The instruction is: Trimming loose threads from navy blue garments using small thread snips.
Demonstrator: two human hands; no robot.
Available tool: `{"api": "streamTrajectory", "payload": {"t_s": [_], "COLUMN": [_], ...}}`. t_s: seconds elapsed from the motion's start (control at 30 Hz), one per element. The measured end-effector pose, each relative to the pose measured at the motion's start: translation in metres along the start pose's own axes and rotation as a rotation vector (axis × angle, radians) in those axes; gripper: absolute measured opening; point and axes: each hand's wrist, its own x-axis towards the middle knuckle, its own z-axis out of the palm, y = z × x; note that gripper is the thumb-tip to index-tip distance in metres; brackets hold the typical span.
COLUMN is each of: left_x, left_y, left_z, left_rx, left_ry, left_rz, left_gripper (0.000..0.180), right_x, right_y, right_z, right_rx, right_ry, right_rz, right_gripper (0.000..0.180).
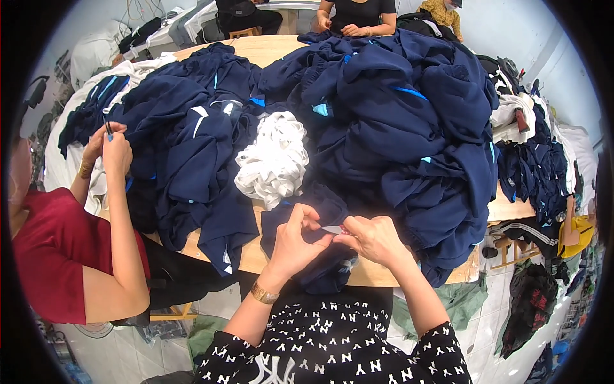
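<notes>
My right hand (373, 239) is closed around a small grey-white pointed piece (331, 229), which looks like a snip blade; a bit of pink-red shows at its base. Curled in close from the other side is my left hand (296, 238), its thumb and fingers at the tip. Whatever sits in those left fingers is too small to make out. Both hands are above the near table edge, over a dark navy garment (327, 270) that hangs over it. Beyond them lies a heap of white fabric strips (274, 157).
A big pile of navy garments (384, 115) rises ahead and right; more navy garments (192, 128) lie left on the wooden table (377, 274). At left, a co-worker in a red shirt (54, 256) holds a small tool. Another person (358, 16) works across the table.
</notes>
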Motion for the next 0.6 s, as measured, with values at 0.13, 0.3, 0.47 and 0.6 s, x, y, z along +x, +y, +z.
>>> {"api": "streamTrajectory", "payload": {"t_s": [0.13,0.3,0.47,0.6], "left_x": [0.000,-0.002,-0.005,-0.014], "left_y": [0.002,-0.002,0.001,-0.028], "left_z": [0.001,0.007,-0.003,-0.004], "left_rx": [0.016,0.014,0.095,-0.005], "left_ry": [0.003,-0.011,-0.039,-0.092], "left_rz": [-0.003,0.020,-0.013,-0.171], "left_gripper": [0.044,0.056,0.075,0.057], "right_x": [-0.001,0.009,0.014,0.018], "right_y": [0.004,-0.007,0.005,0.009], "right_z": [0.008,0.024,0.026,0.029], "right_rx": [0.432,0.771,0.776,0.927], "right_ry": [0.150,0.107,0.269,0.327], "right_rz": [0.271,0.287,0.174,0.204], "right_gripper": [0.029,0.031,0.027,0.025]}}
